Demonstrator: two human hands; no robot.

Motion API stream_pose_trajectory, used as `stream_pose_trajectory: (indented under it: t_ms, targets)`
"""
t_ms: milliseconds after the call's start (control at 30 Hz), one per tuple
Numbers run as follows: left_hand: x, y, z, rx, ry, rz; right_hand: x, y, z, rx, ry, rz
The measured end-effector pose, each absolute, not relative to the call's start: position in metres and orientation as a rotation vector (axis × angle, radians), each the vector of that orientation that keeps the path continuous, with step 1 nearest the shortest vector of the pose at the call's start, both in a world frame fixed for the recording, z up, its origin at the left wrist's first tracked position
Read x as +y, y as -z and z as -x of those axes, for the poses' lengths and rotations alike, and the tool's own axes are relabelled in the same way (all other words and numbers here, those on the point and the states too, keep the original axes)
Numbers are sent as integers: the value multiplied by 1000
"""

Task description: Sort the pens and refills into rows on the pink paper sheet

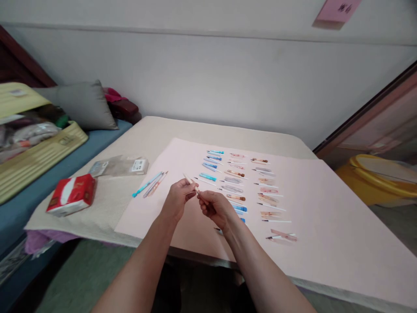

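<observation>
A slim cream-coloured pen (189, 178) is pinched between my two hands above the pink sheet (192, 152). My left hand (178, 195) grips its upper part, and the fingers of my right hand (213, 206) close on its lower end. Right of my hands lie several pen parts in rough columns: blue barrels (207, 177), grey-clear barrels (233, 188), brown-ended ones (237, 198) and thin white refills (276, 221). My right forearm hides some of them. To the left, a light-blue pen (146, 184) rests beside several slender pens (155, 184).
A red tissue pack (73, 194) and a clear plastic packet (120, 166) sit on the cream table cover (107, 217) at left. Beyond is a yellow box (42, 148) of bagged things near a grey cushion (76, 104). A yellow basin (374, 180) stands off the right edge.
</observation>
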State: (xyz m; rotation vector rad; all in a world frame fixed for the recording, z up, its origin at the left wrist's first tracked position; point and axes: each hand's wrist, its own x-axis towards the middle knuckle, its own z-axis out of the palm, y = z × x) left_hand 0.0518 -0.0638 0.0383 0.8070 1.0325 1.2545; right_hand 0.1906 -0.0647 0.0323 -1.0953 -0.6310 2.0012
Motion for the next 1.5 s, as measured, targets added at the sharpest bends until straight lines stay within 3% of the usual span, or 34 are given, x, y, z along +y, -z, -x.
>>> stream_pose_trajectory:
  t_ms: [167, 600, 833, 1067, 1500]
  targets:
    - [-64, -38, -51, 978, -1259, -791, -65, -33, -191, -715, -2036, 1091]
    - [-65, -39, -52, 1052, -1260, -760, -72, -39, -186, -1121, -1732, 1117]
    - [-64, -39, -52, 1005, -1334, -612, -72, -31, -186, -1002, -1880, 1040]
    - [-64, -41, -53, 1011, -1328, -598, -74, -36, -183, -1084, -1724, 1112]
    - [-62, -40, -53, 1038, -1345, -625, -75, -32, -184, -1049, -1784, 1046]
